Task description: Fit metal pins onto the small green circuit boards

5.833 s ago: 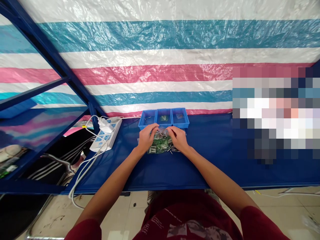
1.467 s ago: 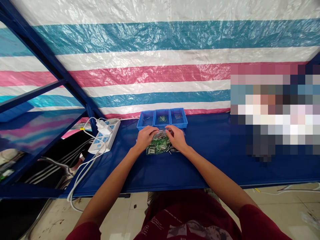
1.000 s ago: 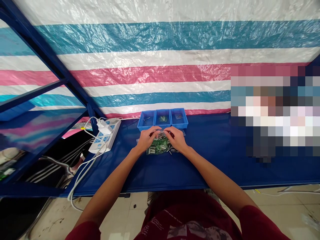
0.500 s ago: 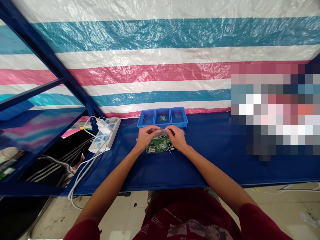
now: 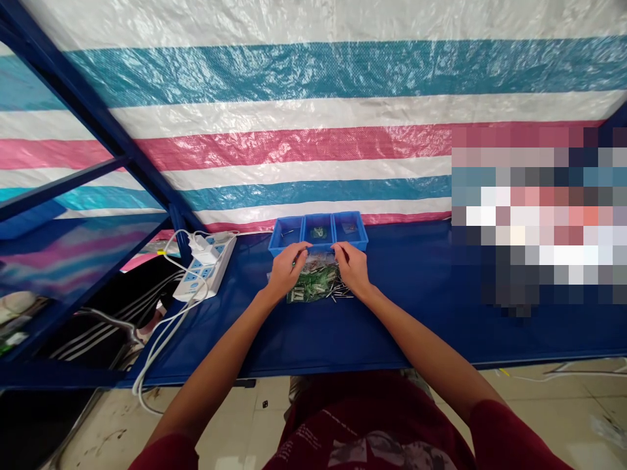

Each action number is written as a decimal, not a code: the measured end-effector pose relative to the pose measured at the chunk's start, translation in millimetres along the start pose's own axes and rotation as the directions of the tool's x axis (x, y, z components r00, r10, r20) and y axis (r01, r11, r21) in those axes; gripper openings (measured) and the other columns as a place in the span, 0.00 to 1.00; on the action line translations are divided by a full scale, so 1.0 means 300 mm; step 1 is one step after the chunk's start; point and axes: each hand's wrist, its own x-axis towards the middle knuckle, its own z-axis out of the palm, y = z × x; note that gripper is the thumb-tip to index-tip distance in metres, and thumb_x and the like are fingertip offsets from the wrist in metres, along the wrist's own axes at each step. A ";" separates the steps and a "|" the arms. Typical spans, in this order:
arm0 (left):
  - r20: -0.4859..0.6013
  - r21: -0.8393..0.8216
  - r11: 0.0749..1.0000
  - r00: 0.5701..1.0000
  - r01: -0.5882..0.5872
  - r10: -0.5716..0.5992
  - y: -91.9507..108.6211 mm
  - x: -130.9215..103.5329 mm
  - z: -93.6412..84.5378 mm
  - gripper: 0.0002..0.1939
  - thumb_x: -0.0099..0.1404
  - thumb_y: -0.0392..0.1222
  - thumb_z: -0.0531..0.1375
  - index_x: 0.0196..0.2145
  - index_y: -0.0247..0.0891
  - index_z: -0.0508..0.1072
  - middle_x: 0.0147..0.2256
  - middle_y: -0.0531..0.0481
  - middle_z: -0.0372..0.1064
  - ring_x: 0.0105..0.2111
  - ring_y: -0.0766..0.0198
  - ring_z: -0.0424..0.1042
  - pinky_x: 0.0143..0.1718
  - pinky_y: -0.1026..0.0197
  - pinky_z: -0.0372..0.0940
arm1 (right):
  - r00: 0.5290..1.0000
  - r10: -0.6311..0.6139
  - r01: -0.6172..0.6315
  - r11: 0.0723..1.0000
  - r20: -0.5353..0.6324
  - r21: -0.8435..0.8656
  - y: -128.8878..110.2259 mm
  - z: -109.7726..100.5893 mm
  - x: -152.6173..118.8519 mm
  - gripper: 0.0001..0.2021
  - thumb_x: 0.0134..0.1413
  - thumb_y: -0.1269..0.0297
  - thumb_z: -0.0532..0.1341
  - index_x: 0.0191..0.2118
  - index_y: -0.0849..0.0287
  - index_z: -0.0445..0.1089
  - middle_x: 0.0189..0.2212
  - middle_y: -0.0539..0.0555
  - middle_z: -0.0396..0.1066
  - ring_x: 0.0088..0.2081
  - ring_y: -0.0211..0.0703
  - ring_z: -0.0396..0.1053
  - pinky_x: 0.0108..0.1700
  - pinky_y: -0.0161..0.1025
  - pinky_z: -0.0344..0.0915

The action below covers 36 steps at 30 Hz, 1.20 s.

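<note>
My left hand (image 5: pixel 289 269) is closed at the left edge of a clear-and-green plastic bag (image 5: pixel 311 284). A small dark bit shows between its thumb and fingers, too small to name. Across the bag, my right hand (image 5: pixel 353 267) has its thumb and forefinger pinched near the far right corner; what they hold, if anything, is hidden. Small metal pieces lie in and on the bag, and several loose thin metal pins (image 5: pixel 339 292) spill beside my right wrist. Just beyond my fingertips stands a row of three blue bins (image 5: pixel 318 247), with a few small items inside.
A white power strip (image 5: pixel 223 261) with a plugged-in adapter and looping white cables (image 5: pixel 164 339) lies left on the blue table (image 5: pixel 421 294). A blue metal frame (image 5: pixel 147 176) rises at the left. Striped plastic sheeting (image 5: pixel 304 143) hangs behind. The right side is pixelated.
My hands have moved apart, from nearly meeting over the bag to its two sides. The thin item that was stretched between my fingertips no longer shows there.
</note>
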 end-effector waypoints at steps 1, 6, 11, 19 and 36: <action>0.021 0.014 1.000 0.999 -0.028 0.028 0.000 0.002 0.000 0.19 0.73 0.47 0.46 0.48 0.37 0.73 0.36 0.45 0.73 0.34 0.62 0.71 0.39 0.62 0.65 | 1.000 -0.006 0.006 1.000 0.007 0.003 0.000 0.003 -0.002 0.20 0.67 0.53 0.46 0.38 0.58 0.72 0.27 0.53 0.72 0.29 0.41 0.68 0.35 0.36 0.62; 0.082 -0.108 0.994 0.997 -0.002 0.011 0.001 0.008 0.004 0.19 0.72 0.49 0.50 0.49 0.37 0.74 0.31 0.48 0.73 0.29 0.64 0.69 0.32 0.63 0.63 | 0.999 -0.034 0.034 0.999 0.036 0.019 -0.004 0.013 -0.008 0.20 0.66 0.54 0.47 0.37 0.58 0.73 0.29 0.54 0.73 0.30 0.42 0.69 0.37 0.37 0.63; 0.136 -0.364 0.907 0.976 0.210 -0.171 -0.006 0.008 0.010 0.22 0.67 0.52 0.56 0.52 0.37 0.71 0.21 0.56 0.69 0.16 0.70 0.57 0.20 0.67 0.55 | 0.993 -0.073 0.069 0.996 0.091 0.050 -0.011 0.009 -0.012 0.17 0.65 0.55 0.50 0.39 0.58 0.73 0.33 0.55 0.75 0.31 0.42 0.69 0.37 0.37 0.64; 0.249 -0.527 0.793 0.948 0.306 -0.200 0.002 0.008 0.012 0.24 0.66 0.52 0.57 0.55 0.36 0.67 0.15 0.58 0.62 0.13 0.71 0.55 0.16 0.68 0.52 | 0.958 -0.212 0.197 0.976 0.193 0.096 -0.010 0.025 -0.021 0.15 0.64 0.54 0.53 0.38 0.57 0.73 0.29 0.54 0.71 0.29 0.41 0.66 0.35 0.37 0.63; 0.002 -0.359 0.911 0.977 0.201 -0.215 -0.011 0.008 0.013 0.13 0.61 0.49 0.61 0.31 0.36 0.77 0.25 0.50 0.74 0.20 0.67 0.67 0.24 0.66 0.62 | 0.984 -0.120 0.113 0.992 0.132 0.060 -0.006 0.021 -0.018 0.16 0.66 0.55 0.50 0.36 0.58 0.71 0.29 0.52 0.71 0.28 0.39 0.65 0.34 0.36 0.60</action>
